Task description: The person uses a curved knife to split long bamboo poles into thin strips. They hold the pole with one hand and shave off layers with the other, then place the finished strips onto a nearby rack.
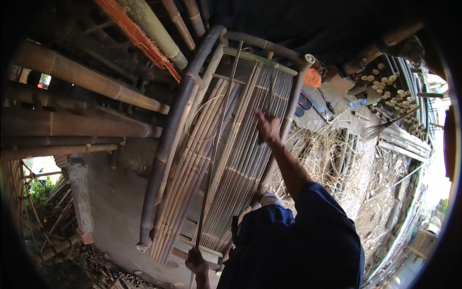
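Observation:
A long bamboo frame [166, 139] of dark poles lies in front of me, with pale and dark slats [248, 149] running along it. My left hand [196, 262], low at the frame's near end, is closed round a long thin bamboo strip [215, 154]. That strip stretches over the frame to its far crossbar [260, 57]. Over the right-hand slats is my right hand [268, 127], fingers apart and holding nothing that I can see; whether it touches the slats is unclear. Several loose bamboo slats [185, 188] lie together on the frame's left side.
Thick bamboo poles [86, 79] jut in from the left. Bamboo shavings [313, 154] litter the ground at right, near sandals [302, 105] and a plastic bottle [357, 103]. Cut bamboo [392, 91] is stacked at the far right, with more bamboo pieces [103, 269] at lower left.

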`<state>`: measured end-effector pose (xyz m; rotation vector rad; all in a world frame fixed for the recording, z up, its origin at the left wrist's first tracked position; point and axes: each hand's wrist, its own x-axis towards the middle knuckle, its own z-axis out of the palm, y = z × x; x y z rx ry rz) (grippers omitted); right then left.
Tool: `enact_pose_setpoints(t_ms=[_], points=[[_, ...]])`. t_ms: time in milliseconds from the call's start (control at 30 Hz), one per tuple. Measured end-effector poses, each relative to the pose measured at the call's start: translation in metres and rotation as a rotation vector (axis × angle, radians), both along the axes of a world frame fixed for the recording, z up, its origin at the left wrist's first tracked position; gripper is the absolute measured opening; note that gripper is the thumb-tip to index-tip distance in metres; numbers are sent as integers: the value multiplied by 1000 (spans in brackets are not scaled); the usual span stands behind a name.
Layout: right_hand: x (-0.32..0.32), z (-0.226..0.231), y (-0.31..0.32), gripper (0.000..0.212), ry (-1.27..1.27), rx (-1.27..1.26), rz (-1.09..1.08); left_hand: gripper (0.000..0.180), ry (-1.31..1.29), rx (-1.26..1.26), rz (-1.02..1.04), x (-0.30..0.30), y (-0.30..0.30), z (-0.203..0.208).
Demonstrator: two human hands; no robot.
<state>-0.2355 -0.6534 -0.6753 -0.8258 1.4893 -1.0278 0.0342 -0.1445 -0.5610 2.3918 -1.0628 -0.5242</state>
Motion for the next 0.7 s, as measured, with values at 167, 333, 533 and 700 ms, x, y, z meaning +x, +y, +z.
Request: enact_pose_setpoints(t_ms=[167,333,533,700], points=[[-42,31,-120,79,37,-189,-317,13,267,41,125,31,148,-11],[-48,63,-147,66,-118,-362,-248,11,102,5,-24,16,172,10],[-43,80,-111,44,-130,-266,11,15,467,-30,243,25,305,-50],[-33,65,-84,24,-129,-248,120,22,479,236,155,8,387,-62]])
